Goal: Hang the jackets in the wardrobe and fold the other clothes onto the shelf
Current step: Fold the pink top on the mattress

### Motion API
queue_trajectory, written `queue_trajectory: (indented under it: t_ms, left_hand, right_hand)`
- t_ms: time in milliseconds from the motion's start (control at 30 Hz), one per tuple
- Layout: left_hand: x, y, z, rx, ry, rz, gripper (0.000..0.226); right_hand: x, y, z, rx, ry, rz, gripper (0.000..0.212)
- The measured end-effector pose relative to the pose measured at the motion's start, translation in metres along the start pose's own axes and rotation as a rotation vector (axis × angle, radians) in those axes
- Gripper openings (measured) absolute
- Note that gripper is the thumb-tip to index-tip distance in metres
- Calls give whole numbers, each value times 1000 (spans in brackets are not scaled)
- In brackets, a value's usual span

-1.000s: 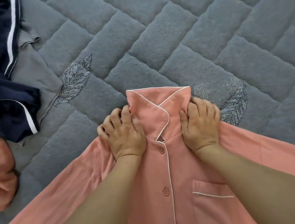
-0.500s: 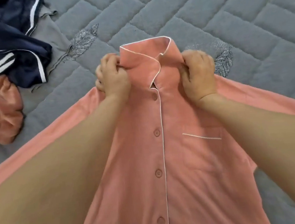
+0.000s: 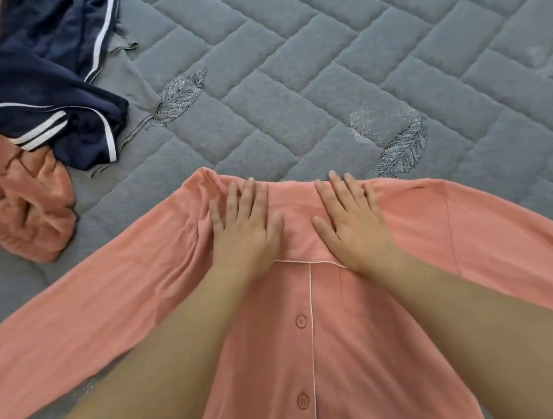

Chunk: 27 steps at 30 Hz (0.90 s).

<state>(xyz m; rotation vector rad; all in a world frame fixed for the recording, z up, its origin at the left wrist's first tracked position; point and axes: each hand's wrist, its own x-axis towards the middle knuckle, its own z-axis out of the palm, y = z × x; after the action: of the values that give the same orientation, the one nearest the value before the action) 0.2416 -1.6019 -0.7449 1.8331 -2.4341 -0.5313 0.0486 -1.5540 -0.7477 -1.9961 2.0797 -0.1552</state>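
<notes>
We press both palms flat on a salmon-pink button-up shirt (image 3: 318,342) spread face-up across a grey quilted bed (image 3: 355,62). Our left hand (image 3: 244,226) and right hand (image 3: 349,221) lie side by side just below the neckline, fingers straight and spread; neither grip pinches anything. The collar (image 3: 294,214) lies turned down between them, white piping showing at its lower edge, and in our judgement the flat pressure is there to smooth it so the later folds run true. Both sleeves stretch outward, which should make them easy to bring across the body next. To the left, well apart from the shirt, a navy garment with white stripes (image 3: 33,85) lies crumpled over a grey cloth (image 3: 123,89), touching a bunched pink garment (image 3: 15,197). No wardrobe or shelf is in view.
</notes>
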Motion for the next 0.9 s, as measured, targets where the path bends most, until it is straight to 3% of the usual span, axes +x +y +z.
queue_trajectory:
  t_ms: [233,467,767,900]
  left_hand:
    - [4,-16,40,195,114,16,71]
    - [6,-16,41,189,32,15,73]
    - [3,-14,39,179,86,-3,72]
    - [-11,-14,16,99,-21,14,68]
  right_hand:
    - [12,13,31,-52,20,3,71]
    - [14,15,37,-32,14,-17,75]
    - [9,12,34,-91,58,-24,69]
    - [1,-8,11,-191,-45,44,71]
